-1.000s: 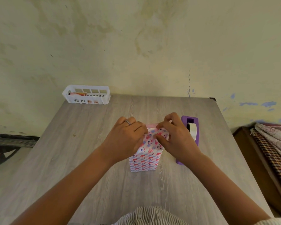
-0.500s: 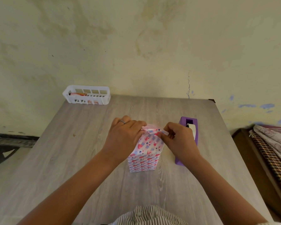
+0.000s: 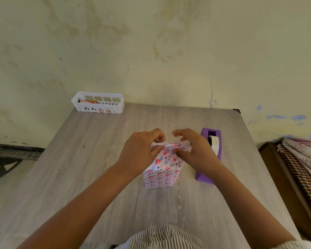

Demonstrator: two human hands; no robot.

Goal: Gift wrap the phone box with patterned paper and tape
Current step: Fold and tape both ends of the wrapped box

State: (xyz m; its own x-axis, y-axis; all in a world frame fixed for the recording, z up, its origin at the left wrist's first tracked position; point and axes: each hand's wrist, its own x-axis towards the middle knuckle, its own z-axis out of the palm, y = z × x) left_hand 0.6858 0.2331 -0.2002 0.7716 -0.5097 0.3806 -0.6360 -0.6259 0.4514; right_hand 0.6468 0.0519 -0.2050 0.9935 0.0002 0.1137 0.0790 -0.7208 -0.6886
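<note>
Paper fold (image 3: 169,145) between pinching fingers (image 3: 157,150)

Bare table (image 3: 100,168) lies left of the wrapped box (image 3: 162,169); the tape dispenser (image 3: 211,155) stands close on its right.

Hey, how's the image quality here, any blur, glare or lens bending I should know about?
Head view: soft, even light with only faint shadows; the right hand's fingers are smeared by motion blur; the wrapped box stays fairly sharp; the wide lens splays the table edges outward; mild sheen on the tape roll, no harsh glare.
</note>
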